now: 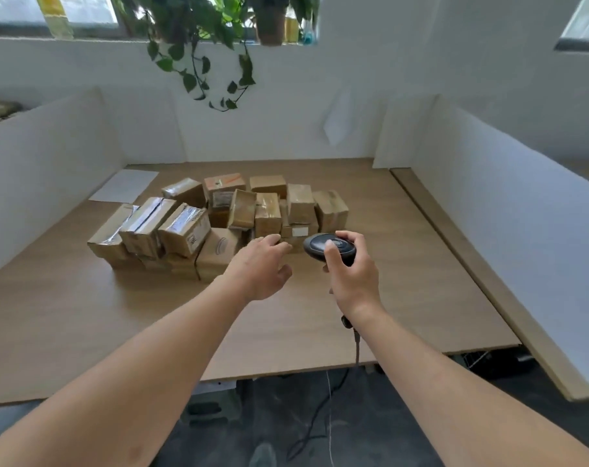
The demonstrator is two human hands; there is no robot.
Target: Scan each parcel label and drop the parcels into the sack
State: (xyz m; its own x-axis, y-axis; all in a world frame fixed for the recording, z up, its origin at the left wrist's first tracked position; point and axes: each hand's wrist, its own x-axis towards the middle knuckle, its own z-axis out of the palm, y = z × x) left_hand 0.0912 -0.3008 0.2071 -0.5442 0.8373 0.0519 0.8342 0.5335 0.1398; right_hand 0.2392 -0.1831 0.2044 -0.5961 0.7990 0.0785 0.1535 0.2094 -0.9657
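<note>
— Where do the parcels sit from where you are?

— I see the parcels (219,217) heaped mid-frame on the table (404,264), the heap's long axis running left to right. My left hand (261,267) hovers with fingers relaxed and spread, holding nothing, fingertips just beside the nearest box at the heap's lower right edge.

— And the other hand?

— My right hand (348,276) grips the scanner (330,247), thumb on top, its head pointing at the small box with a white label (299,231). I judge the left is nearer for the pick. No sack is in view.
</note>
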